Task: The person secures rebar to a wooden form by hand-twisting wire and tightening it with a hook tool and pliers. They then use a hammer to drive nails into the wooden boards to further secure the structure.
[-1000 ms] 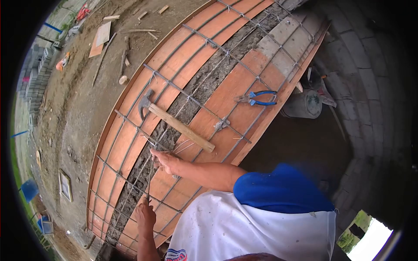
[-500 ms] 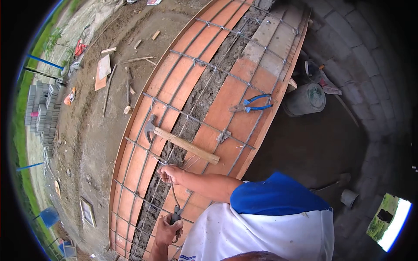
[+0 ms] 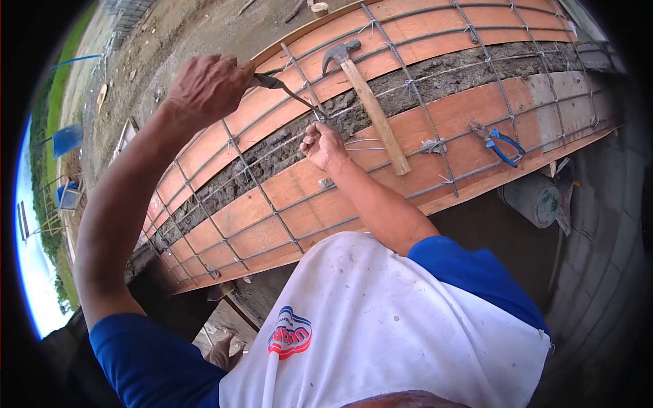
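Note:
My left hand is raised at the upper left, closed round the dark handle of a tying hook. Its thin bent shaft slopes down to the steel bars, where its tip meets a wire tie. Just below that tip, my right hand has its fingers curled in a pinch. Thin tie wire sticks out to the right from behind this hand; the grip itself is partly hidden. A claw hammer with a wooden handle lies on the bars right of my right hand. Blue-handled pliers rest farther right.
A grid of steel bars spans orange plywood forms with a rough concrete strip between them. A bucket stands below at the right, near a block wall. Dirt ground lies beyond the form.
The view has turned, so the form now runs across it. My left hand has risen from low near my body to beyond my right hand, still holding the tying hook. Hammer and pliers stay on the grid.

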The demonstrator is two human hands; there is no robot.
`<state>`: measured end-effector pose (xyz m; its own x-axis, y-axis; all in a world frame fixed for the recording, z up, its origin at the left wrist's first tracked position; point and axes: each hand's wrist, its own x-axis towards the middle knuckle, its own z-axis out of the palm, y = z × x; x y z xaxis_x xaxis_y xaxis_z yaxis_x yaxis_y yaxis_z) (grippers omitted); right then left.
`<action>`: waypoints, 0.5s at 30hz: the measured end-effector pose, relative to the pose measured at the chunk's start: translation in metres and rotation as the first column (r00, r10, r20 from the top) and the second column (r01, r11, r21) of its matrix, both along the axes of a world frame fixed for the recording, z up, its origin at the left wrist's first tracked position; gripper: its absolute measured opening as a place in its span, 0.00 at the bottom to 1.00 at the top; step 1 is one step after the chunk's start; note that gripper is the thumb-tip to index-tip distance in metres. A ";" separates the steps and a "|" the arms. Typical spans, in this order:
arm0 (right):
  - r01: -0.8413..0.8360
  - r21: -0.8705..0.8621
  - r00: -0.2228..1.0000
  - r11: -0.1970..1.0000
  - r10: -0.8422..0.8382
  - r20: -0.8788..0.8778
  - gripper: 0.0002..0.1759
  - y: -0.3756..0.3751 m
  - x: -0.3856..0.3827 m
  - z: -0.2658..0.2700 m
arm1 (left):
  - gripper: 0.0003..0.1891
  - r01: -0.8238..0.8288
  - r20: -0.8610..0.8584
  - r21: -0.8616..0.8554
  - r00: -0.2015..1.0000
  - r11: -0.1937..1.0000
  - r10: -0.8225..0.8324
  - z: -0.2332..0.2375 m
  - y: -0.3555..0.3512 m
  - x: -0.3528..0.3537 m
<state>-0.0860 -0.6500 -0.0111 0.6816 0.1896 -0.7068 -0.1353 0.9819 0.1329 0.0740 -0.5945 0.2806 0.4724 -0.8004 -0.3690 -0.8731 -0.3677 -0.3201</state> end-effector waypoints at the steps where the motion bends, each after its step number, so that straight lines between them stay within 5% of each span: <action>1: -0.085 -0.108 0.996 0.990 0.083 -0.024 0.09 -0.003 0.002 0.004 | 0.12 -0.127 0.004 0.070 0.992 0.990 0.127 0.002 -0.003 0.006; 4: -0.395 -0.463 0.917 0.793 0.365 -0.159 0.08 -0.019 0.005 0.006 | 0.12 -0.351 -0.062 0.075 0.933 0.933 0.356 -0.033 0.046 0.036; 7: -0.732 -0.670 0.534 0.125 0.715 -0.451 0.11 -0.047 0.019 0.027 | 0.14 -0.612 -0.259 0.055 0.754 0.789 0.603 -0.059 0.104 0.023; 9: -0.648 -0.683 0.327 -0.336 0.687 -0.649 0.15 -0.062 0.030 0.025 | 0.18 -0.743 -0.384 0.186 0.547 0.642 0.744 -0.110 0.169 0.017; 10: -0.548 -0.633 0.237 -0.547 0.624 -0.745 0.17 -0.067 0.031 0.033 | 0.17 -0.847 -0.474 0.230 0.332 0.479 0.815 -0.108 0.171 -0.005; 11: -0.525 -0.604 0.224 -0.599 0.587 -0.778 0.19 -0.071 0.028 0.042 | 0.17 -0.907 -0.548 0.293 0.099 0.301 0.831 -0.103 0.175 -0.034; 15: -0.420 -0.493 0.199 -0.762 0.453 -0.869 0.26 -0.070 0.025 0.069 | 0.23 -0.931 -0.761 0.321 -0.364 -0.175 0.538 -0.166 0.208 -0.154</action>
<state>-0.0614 -0.7202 0.0577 0.6820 -0.1629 -0.7130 -0.5568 -0.7477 -0.3618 -0.0803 -0.3867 0.1144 0.5587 0.0902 -0.8245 0.6471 -0.6692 0.3653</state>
